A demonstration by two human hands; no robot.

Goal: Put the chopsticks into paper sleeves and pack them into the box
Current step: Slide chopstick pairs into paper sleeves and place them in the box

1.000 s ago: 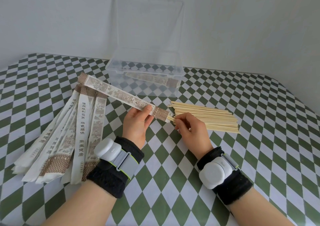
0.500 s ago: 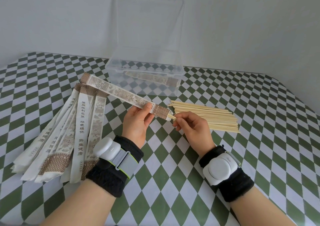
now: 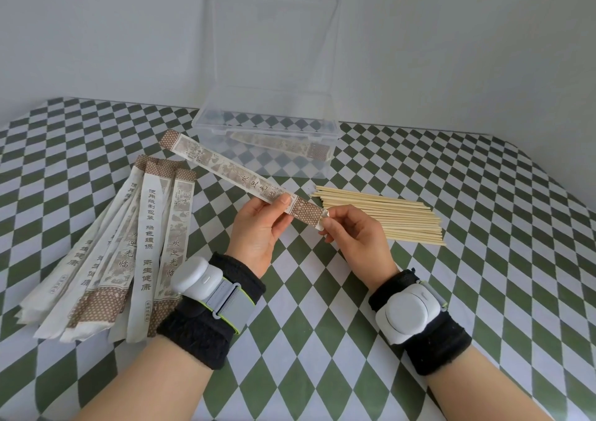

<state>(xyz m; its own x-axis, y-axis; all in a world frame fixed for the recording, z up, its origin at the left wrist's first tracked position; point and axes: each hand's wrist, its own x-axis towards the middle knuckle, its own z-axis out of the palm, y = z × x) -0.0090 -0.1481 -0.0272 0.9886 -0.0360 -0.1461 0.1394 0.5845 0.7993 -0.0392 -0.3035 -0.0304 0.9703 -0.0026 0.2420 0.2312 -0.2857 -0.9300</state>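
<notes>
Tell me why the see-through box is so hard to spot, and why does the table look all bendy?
Head view: the clear box and its raised lid show only by pale edges and a faint shine against the grey wall. Head view again: the wide lens bows the far edge of the table and stretches the checks toward the corners. The light is soft and the shadows are faint.

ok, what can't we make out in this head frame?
- Head view: held sleeve, paper hides its contents.
- Head view: its open end, covered by fingertips of the right hand.
- Head view: boxed sleeve, blurred by the box wall; filled or not unclear.
- Head view: sleeve pile, overlapping, some near ends behind left wristband; count unknown.
</notes>
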